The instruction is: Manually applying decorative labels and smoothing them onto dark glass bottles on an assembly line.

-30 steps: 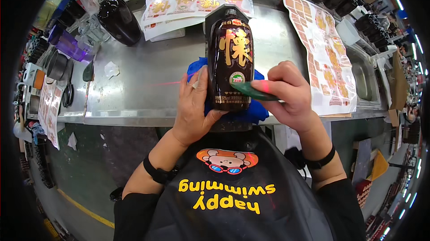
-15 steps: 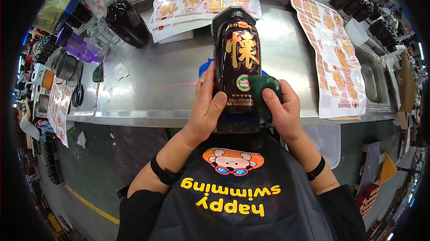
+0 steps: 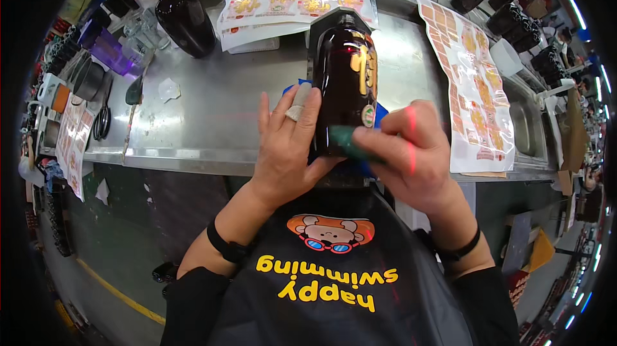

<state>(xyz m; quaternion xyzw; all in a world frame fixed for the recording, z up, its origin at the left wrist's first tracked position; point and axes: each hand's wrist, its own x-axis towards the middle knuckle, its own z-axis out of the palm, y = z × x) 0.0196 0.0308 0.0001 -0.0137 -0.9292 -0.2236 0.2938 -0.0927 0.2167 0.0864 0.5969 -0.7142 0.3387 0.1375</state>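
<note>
One dark bottle sits at the metal bench's near edge, the left hand spread-fingered against its left side, the right hand pinching a green scraper that could lift the gold lettering if pressed too hard.

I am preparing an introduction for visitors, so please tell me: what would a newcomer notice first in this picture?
The glossy dark gold-lettered bottle at the centre probably catches the eye first, between the left hand and the right hand, which holds a green scraper. Next may come the yellow-lettered black apron below, and the gold-printed decal sheet on the right of the metal bench.
</note>
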